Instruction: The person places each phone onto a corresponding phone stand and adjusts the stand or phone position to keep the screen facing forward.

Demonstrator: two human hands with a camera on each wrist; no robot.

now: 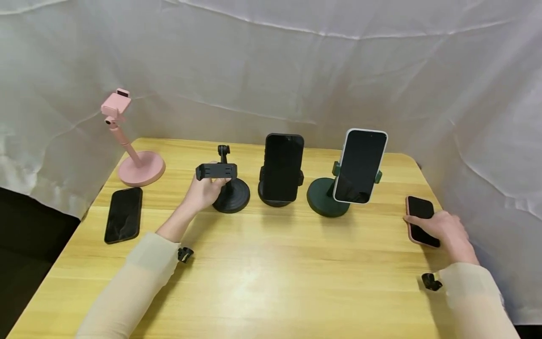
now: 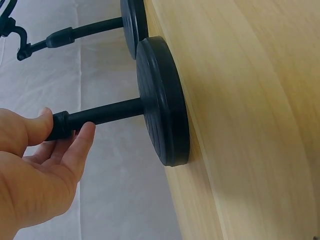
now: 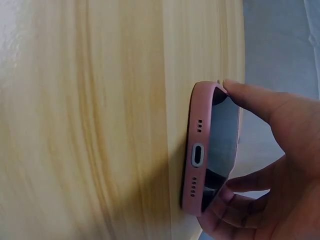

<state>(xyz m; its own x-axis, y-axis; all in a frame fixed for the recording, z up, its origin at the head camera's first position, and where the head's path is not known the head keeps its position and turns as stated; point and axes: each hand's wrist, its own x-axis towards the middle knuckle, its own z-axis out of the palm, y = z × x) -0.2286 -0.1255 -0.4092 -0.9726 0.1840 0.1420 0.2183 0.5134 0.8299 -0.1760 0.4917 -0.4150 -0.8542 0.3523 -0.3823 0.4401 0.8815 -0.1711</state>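
My left hand (image 1: pixel 204 190) grips the upper stem of a black phone stand (image 1: pixel 232 195), whose empty clamp faces up above the fingers. In the left wrist view thumb and fingers close round the collar of the black stem (image 2: pixel 107 112), and the round base (image 2: pixel 162 107) rests on the table. On the right, my right hand (image 1: pixel 446 230) holds a phone in a pink case (image 1: pixel 420 207) by its two long edges. The right wrist view shows the pink phone's charging-port end (image 3: pixel 197 155), with the thumb on one side and curled fingers on the other; it lies on or just above the table.
A black phone (image 1: pixel 283 167) sits upright in a middle stand, and a white-edged phone (image 1: pixel 360 165) in a green stand (image 1: pixel 323 200). The pink stand (image 1: pixel 141 168) is at the far left, a dark phone (image 1: pixel 123 215) lying before it. A pale curtain (image 1: pixel 271 70) hangs behind.
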